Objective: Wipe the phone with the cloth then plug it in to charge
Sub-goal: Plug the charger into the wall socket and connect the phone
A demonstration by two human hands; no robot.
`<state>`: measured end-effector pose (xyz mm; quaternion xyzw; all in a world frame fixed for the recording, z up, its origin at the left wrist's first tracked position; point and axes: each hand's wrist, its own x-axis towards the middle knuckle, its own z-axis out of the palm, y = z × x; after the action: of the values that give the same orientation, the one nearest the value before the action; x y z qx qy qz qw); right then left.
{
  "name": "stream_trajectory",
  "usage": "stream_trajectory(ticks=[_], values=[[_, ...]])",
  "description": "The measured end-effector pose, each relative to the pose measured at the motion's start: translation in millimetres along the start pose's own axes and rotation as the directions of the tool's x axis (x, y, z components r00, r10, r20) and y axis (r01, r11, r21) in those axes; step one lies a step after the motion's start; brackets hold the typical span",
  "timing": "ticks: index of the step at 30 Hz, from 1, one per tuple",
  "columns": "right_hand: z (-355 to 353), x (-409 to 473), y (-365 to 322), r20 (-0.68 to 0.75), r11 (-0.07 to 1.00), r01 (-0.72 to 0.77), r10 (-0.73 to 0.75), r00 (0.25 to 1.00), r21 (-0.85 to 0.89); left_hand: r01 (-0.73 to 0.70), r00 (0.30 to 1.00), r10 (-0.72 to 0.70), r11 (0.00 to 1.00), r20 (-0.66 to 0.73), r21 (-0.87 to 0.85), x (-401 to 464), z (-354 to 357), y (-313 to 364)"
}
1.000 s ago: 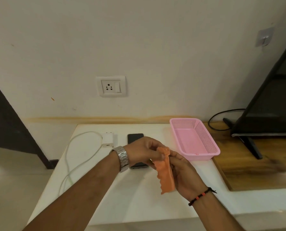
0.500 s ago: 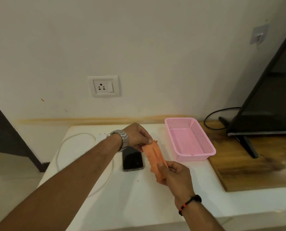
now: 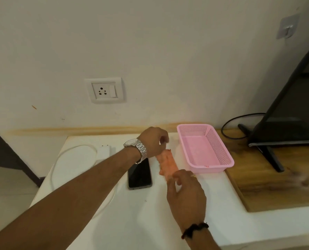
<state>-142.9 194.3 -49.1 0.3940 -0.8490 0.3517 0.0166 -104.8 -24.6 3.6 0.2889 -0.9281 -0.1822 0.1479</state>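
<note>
A black phone [image 3: 139, 175] lies face up on the white counter [image 3: 132, 213]. Just right of it an orange cloth [image 3: 167, 164] is stretched lengthwise. My left hand [image 3: 154, 142], with a metal watch, pinches the cloth's far end. My right hand [image 3: 185, 192], with a dark bracelet, pinches its near end. A white charger adapter [image 3: 104, 150] with a looping white cable [image 3: 74, 152] lies at the back left of the counter. A white wall socket [image 3: 105, 90] sits on the wall above.
An empty pink plastic basket [image 3: 227, 156] stands right of the cloth. Further right is a wooden board [image 3: 269, 184] carrying a black TV [image 3: 294, 105] on a stand, with a black cable behind. A hook is stuck high on the wall.
My hands have pulled apart and drawn the cloth out flat beside the phone; my left hand moved back toward the wall, uncovering the phone.
</note>
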Motion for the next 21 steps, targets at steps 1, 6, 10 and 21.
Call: stream_trajectory(ticks=[1, 6, 10, 21], values=[[2.7, 0.9, -1.2, -0.002, 0.990, 0.140, -0.140, 0.990, -0.034, -0.023, 0.997, 0.026, 0.999, 0.074, -0.032, -0.9, 0.5, 3.7], [13.9, 19.6, -4.0, 0.325, 0.939, 0.328, -0.279, 0.903, -0.104, -0.030, 0.939, 0.016, 0.999, 0.345, 0.036, -5.0, 9.2, 10.6], [19.0, 10.1, 5.1, 0.451, 0.896, 0.403, -0.286, 0.845, -0.186, -0.081, 0.950, 0.044, 0.991, 0.310, 0.106, -6.4, 12.6, 8.1], [5.7, 10.9, -0.5, 0.538, 0.882, 0.423, -0.259, 0.802, -0.208, -0.058, 0.949, -0.022, 0.969, 0.315, 0.240, -29.9, 1.7, 28.3]])
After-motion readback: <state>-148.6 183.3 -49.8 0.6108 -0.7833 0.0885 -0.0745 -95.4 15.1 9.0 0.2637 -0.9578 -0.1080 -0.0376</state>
